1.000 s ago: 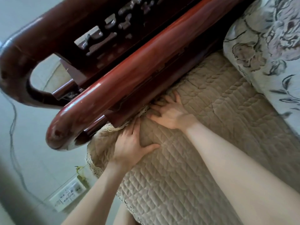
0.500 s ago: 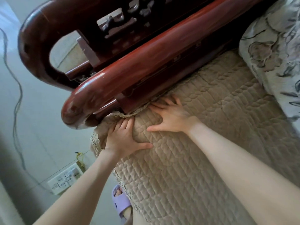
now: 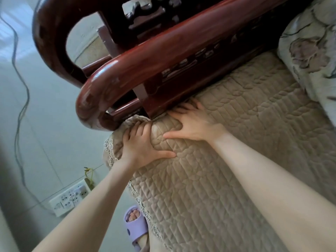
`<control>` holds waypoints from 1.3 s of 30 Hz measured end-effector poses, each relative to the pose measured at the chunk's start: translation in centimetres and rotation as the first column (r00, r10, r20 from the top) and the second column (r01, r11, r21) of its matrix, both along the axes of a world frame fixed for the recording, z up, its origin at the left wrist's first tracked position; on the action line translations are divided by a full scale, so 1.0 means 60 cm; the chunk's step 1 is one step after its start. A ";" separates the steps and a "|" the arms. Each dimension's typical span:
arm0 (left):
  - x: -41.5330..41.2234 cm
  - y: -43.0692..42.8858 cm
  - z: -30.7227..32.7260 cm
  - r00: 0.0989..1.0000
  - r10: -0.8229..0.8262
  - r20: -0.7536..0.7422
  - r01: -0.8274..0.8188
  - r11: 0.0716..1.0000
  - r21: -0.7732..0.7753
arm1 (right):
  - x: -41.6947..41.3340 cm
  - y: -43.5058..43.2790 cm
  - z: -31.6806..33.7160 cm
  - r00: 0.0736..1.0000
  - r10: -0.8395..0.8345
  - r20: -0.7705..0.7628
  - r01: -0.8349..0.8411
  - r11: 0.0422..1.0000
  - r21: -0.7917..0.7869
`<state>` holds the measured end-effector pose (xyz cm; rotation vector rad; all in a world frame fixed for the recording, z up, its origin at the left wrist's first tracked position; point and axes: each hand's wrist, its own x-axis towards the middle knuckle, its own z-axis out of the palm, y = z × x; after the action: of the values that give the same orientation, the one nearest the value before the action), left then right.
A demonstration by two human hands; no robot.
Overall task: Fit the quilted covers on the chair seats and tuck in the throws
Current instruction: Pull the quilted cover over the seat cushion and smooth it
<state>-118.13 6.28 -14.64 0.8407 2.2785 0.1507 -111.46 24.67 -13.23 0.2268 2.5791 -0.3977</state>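
Observation:
A beige quilted cover (image 3: 227, 160) with a lace edge lies over the chair seat beside the dark red wooden armrest (image 3: 145, 73). My left hand (image 3: 143, 144) presses flat on the cover's front corner, fingertips at the armrest post and thumb spread to the right. My right hand (image 3: 192, 122) lies flat on the cover just behind it, fingers pushed into the gap under the armrest. A raised fold of the cover bulges between the two hands. The fingertips are partly hidden by the wood.
A floral cushion (image 3: 312, 51) lies at the upper right of the seat. On the tiled floor to the left are a white power strip (image 3: 69, 199) and a grey cable (image 3: 21, 88). My foot in a purple slipper (image 3: 135, 226) stands by the seat's front.
Both hands have slid a little toward the seat's front corner along the armrest. The fold of cover between them has bunched higher. The view has shifted and shows my slipper.

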 end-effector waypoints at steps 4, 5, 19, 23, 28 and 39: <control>-0.021 -0.024 -0.003 0.997 -0.040 0.069 0.040 0.999 0.006 | -0.009 -0.014 -0.001 0.998 0.062 -0.025 -0.063 0.997 -0.041; -0.026 -0.024 -0.006 0.996 -0.041 0.082 0.040 0.999 0.011 | -0.015 -0.014 -0.003 0.997 0.071 0.000 -0.071 0.996 -0.045; -0.070 -0.010 -0.055 0.972 0.066 0.227 -0.061 0.998 -0.026 | -0.081 -0.033 -0.034 0.960 0.044 0.277 -0.055 0.998 0.035; -0.042 -0.032 -0.025 0.996 0.067 0.058 -0.066 0.998 -0.024 | -0.026 -0.024 -0.018 1.000 -0.019 0.017 0.018 0.998 0.065; 0.007 -0.055 -0.004 0.988 0.048 -0.144 -0.044 0.999 0.026 | 0.035 0.034 0.003 0.990 -0.139 0.015 0.137 0.985 0.101; 0.050 0.042 -0.020 0.991 -0.012 -0.130 0.023 0.996 0.087 | -0.004 0.098 -0.025 0.954 -0.225 0.199 0.209 0.973 0.095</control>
<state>-115.11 8.82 -15.81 0.9402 2.3993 0.1955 -111.70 30.56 -14.76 0.5527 2.3706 -0.3386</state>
